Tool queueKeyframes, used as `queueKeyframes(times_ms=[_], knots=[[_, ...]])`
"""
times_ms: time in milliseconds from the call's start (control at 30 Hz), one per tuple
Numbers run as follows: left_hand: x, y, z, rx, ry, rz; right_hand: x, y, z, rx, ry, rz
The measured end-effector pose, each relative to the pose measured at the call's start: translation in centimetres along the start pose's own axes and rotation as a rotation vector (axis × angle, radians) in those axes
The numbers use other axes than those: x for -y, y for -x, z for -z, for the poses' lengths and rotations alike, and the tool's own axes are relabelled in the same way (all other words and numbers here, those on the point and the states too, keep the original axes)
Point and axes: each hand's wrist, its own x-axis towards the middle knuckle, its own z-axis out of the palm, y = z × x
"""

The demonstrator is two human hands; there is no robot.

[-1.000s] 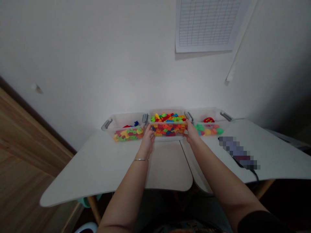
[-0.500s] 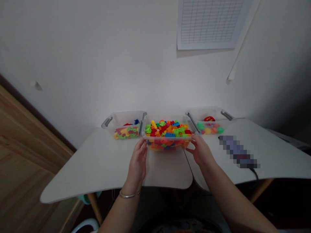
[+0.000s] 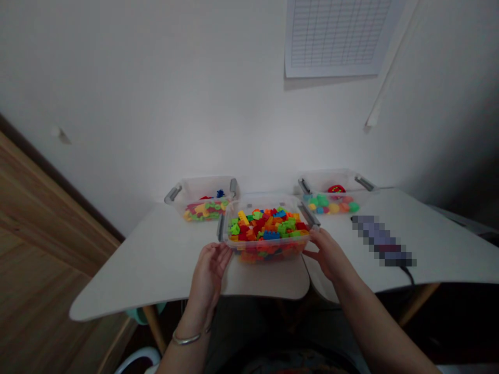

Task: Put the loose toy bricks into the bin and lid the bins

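A clear plastic box (image 3: 268,251) full of bright toy building bricks (image 3: 268,226) is between my two hands at the middle of the table. My left hand (image 3: 211,264) grips its near left corner, fingertips against the side and rim. At the near right corner, my right hand (image 3: 326,252) has its thumb by the rim and its fingers curled low on the wall. Grey latches stand out at both ends of the box. Its underside is hidden, so I cannot tell whether it touches the table.
Behind it stand a left clear box (image 3: 202,186) of coloured pieces and a right clear box (image 3: 331,179) with round coloured pieces and a red item. A pixelated device (image 3: 382,241) with a cable lies on the white table (image 3: 156,275). Gridded paper (image 3: 335,41) hangs on the wall.
The box of bricks has come toward me, away from the two side boxes, with both my hands on it. Its grey end latches now show more fully.
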Motion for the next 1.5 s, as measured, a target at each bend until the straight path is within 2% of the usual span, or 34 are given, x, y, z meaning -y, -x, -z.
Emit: queueKeyframes(times_ms=[67, 133, 167, 233, 267, 333, 433, 500, 600, 733, 900, 1000, 1100, 1267, 1367, 1433, 1467, 1500], knots=[[0.2, -0.6, 0.3, 0.005, -0.072, -0.021, -0.1, -0.3, 0.2, 0.009, 0.039, 0.001], [0.2, -1.1, 0.4, -0.052, -0.247, -0.148, -0.1, -0.4, 0.3, 0.017, 0.058, 0.014], [0.1, -1.1, 0.3, -0.097, -0.386, -0.268, -0.1, -0.5, 0.4, 0.025, 0.058, 0.029], [-0.2, -0.8, -0.3, -0.145, -0.748, -0.594, -0.1, -0.4, 0.3, 0.06, 0.061, 0.065], [-0.3, -0.4, -0.8, -0.131, -0.949, -0.777, -0.1, -0.4, 0.2, 0.083, 0.067, 0.082], [-0.5, 0.6, -2.0, -0.023, -1.285, -1.073, -0.3, -0.3, -0.2, 0.13, 0.093, 0.103], [-0.2, 2.0, -4.1, 0.164, -1.56, -1.249, -0.8, -0.1, -1.1, 0.169, 0.141, 0.142], [0.3, 2.4, -5.1, 0.228, -1.615, -1.286, -1.3, 0.0, -2.0, 0.201, 0.158, 0.173], [0.9, 2.2, -5.7, 0.209, -1.65, -1.288, -2.2, 0.2, -3.5, 0.239, 0.14, 0.17], [1.0, 1.7, -5.3, 0.143, -1.674, -1.287, -2.4, 0.1, -5.0, 0.202, 0.139, 0.096], [0.8, 1.5, -4.6, 0.12, -1.698, -1.284, -0.9, -0.6, -5.7, 0.205, 0.297, 0.171], [0.7, 1.5, -4.4, 0.083, -1.691, -1.287, -0.8, -1.5, -6.1, 0.194, 0.344, 0.145], [0.7, 1.3, -4.6, 0.064, -1.664, -1.306, -1.4, -2.3, -6.7, 0.185, 0.313, 0.1], [1.1, 1.3, -5.3, 0.099, -1.641, -1.335, -2.2, -2.2, -7.9, 0.226, 0.206, 0.052], [1.3, 1.1, -5.2, 0.079, -1.632, -1.33, -2.4, -2.5, -7.7, 0.289, 0.096, -0.012], [1.3, 1.1, -5.0, 0.076, -1.626, -1.335, -2.4, -3.7, -6.7, 0.311, 0.142, 0.085], [1.3, 1.1, -4.9, 0.078, -1.626, -1.334, -2.2, -4.5, -6.0, 0.294, 0.222, 0.178], [1.3, 1.1, -4.8, 0.078, -1.626, -1.331, -2.1, -5.5, -5.2, 0.243, 0.354, 0.332]])
